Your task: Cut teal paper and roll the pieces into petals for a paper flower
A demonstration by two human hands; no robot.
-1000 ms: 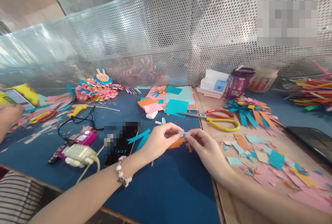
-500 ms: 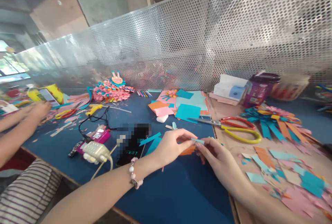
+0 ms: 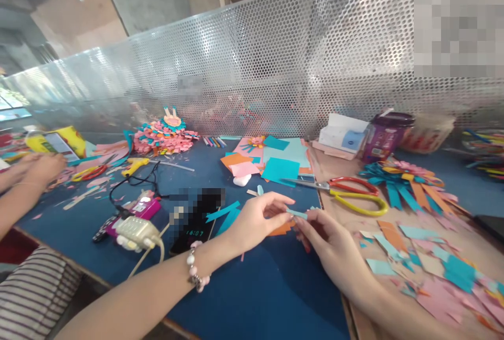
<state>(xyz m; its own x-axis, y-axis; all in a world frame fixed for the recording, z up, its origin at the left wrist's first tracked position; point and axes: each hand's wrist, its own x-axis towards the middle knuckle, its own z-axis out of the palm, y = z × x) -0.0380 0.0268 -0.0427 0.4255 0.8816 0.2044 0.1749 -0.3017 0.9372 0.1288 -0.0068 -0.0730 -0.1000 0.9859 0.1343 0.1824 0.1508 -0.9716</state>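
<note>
Pale-blue paper strip [image 3: 296,214]: seemed light, easily creased; ends suited pinching.
Right hand [image 3: 329,239]: pinched one end.
Left hand [image 3: 255,220]: was at the other; couldn't tell whether gripping.

Blue counter [image 3: 291,298], brown section [image 3: 328,166] right of phone [image 3: 192,224]. Just left of phone: magenta power strip [image 3: 147,208]. Beyond it, left: yellow glue gun [image 3: 135,166], pink fringed-paper heap [image 3: 161,140]. Beyond it, right: paper sheets [image 3: 280,170], scissors [image 3: 331,187]. Far right: scraps [image 3: 459,274].
</note>
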